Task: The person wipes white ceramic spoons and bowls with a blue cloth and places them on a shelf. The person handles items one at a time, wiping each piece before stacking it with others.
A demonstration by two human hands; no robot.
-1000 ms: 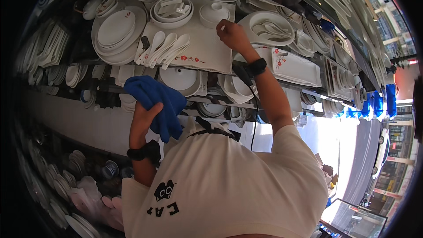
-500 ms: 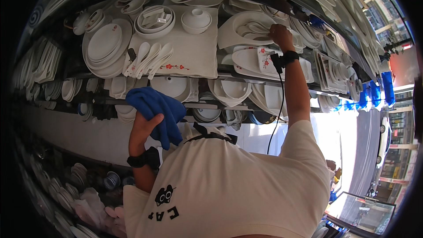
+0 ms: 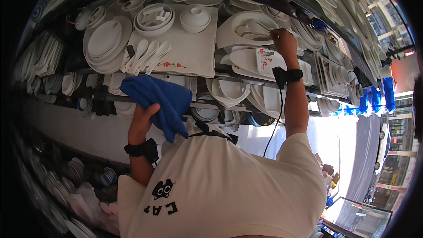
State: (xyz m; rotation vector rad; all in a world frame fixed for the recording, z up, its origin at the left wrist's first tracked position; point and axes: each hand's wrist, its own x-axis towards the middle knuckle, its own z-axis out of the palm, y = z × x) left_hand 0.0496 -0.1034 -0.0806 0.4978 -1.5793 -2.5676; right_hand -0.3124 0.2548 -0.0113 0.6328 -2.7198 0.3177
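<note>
My left hand [image 3: 142, 117] grips a blue cloth [image 3: 161, 99], which spreads out over the fingers and droops toward my shirt. Up at the shelf, my right hand [image 3: 284, 42] pinches the handle end of a white spoon [image 3: 260, 27], one of several lying in a large white curved bowl [image 3: 227, 35]. The fingertips are partly hidden by the hand. Below that wrist lies a white dish with red flowers [image 3: 265, 61]. To the left, a row of white spoons [image 3: 152, 55] rests on a cream cloth mat [image 3: 194, 48].
On the mat stand nested white bowls [image 3: 153, 28] and a lidded bowl [image 3: 195, 20]. White plates [image 3: 105, 44] are stacked at the left. Lower shelves hold more dishes, such as a square bowl [image 3: 233, 89]. A black cable [image 3: 277, 121] hangs from my right wrist.
The blue cloth has shifted and spread wider in my left hand. My right hand has moved slightly right and down, its fingers still at the spoons.
</note>
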